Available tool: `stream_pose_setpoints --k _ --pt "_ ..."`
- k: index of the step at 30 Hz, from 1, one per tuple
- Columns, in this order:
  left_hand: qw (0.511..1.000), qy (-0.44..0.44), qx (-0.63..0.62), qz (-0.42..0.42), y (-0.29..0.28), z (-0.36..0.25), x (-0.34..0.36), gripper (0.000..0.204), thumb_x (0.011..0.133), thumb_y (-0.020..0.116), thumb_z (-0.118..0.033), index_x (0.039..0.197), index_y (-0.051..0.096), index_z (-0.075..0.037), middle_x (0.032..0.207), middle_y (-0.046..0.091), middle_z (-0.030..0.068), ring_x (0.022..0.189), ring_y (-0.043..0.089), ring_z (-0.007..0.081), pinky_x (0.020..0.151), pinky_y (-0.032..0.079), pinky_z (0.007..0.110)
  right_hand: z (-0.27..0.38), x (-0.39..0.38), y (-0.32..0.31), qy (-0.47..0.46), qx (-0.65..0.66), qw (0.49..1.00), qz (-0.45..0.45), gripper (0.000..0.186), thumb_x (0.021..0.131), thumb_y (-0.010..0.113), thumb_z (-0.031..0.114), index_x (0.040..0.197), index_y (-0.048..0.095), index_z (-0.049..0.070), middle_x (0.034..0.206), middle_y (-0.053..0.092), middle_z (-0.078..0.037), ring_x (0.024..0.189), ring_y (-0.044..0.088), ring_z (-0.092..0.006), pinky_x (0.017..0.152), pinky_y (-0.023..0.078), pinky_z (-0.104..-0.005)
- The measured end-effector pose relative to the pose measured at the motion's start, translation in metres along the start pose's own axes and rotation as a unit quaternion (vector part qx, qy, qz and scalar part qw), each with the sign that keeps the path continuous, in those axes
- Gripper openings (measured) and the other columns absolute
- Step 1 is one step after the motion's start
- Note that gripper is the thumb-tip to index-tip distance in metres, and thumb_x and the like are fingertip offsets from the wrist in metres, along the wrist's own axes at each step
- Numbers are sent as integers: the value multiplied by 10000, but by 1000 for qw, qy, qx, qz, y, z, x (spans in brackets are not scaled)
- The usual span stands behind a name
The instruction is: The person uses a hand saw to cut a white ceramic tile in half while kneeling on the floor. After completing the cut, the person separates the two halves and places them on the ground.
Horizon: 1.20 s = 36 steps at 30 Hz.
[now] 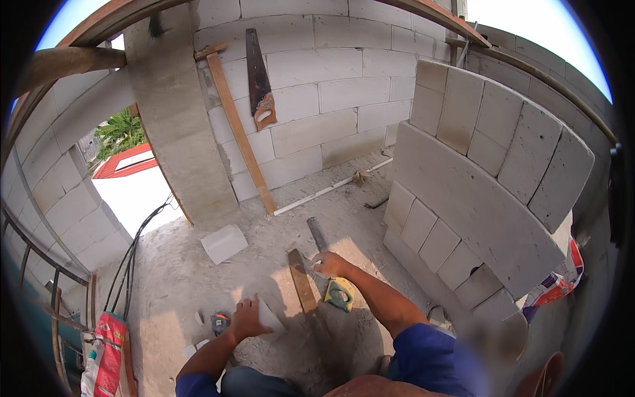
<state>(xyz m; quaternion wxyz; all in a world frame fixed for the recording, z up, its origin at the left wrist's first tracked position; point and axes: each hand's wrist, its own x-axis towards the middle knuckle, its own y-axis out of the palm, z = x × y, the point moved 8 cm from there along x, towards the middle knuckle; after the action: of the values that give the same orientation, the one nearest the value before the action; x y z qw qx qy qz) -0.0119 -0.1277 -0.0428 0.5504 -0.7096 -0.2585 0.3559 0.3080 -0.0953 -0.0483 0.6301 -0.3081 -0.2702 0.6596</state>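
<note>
My left hand [247,320] is closed over the edge of a pale block piece [270,319] low on the floor. Beside that wrist lies a black and orange tape measure [220,323]. My right hand [332,265] reaches forward with its fingers pinched together; whatever they hold is too small to make out. Just beyond those fingers a flat grey blade [317,233] shows, and nearer me is a yellow and green saw handle [339,294]; my hand hides the stretch between them. Between my hands lies a long brown wooden strip [304,284].
A loose white block [224,244] lies ahead on the dusty floor. Stacked blocks [463,192] rise on the right. Against the far wall, a wooden T-shaped piece [239,129] leans and a handsaw [260,83] hangs. A white pipe [331,187] runs along the floor; black cables [135,248] hang left.
</note>
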Motion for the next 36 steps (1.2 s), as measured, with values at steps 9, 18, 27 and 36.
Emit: stream_pose_setpoints --k 9,18,27,36 --pt "1000 11 5 -14 -6 7 5 1321 563 878 -598 1517 260 74 1343 486 284 1245 485 449 1023 473 494 16 -11 -21 8 25 998 50 512 857 699 390 1227 668 38 1211 661 -254 1147 622 -393 990 483 -411" --pt "996 -74 -43 27 -113 3 14 1281 571 905 -505 1528 254 43 1362 474 242 1245 477 420 1051 449 463 157 -51 -149 -15 24 990 138 555 893 667 369 1305 613 0 1239 663 -233 1135 636 -367 986 488 -405" --pt "980 -111 -165 -9 -283 -37 -44 1303 569 921 -437 1546 195 25 1378 448 235 1275 445 413 1083 413 478 290 -75 -446 0 118 990 -75 423 934 681 240 1290 618 20 1033 728 -192 937 697 -289 864 530 -365" --pt "952 -206 -226 11 -361 -76 -164 1344 548 934 -434 1535 173 68 1443 388 294 1313 428 453 1115 381 506 450 -151 -810 -197 -23 770 -607 818 928 679 474 1465 388 -70 1384 504 -294 1287 514 -402 1074 402 -467"
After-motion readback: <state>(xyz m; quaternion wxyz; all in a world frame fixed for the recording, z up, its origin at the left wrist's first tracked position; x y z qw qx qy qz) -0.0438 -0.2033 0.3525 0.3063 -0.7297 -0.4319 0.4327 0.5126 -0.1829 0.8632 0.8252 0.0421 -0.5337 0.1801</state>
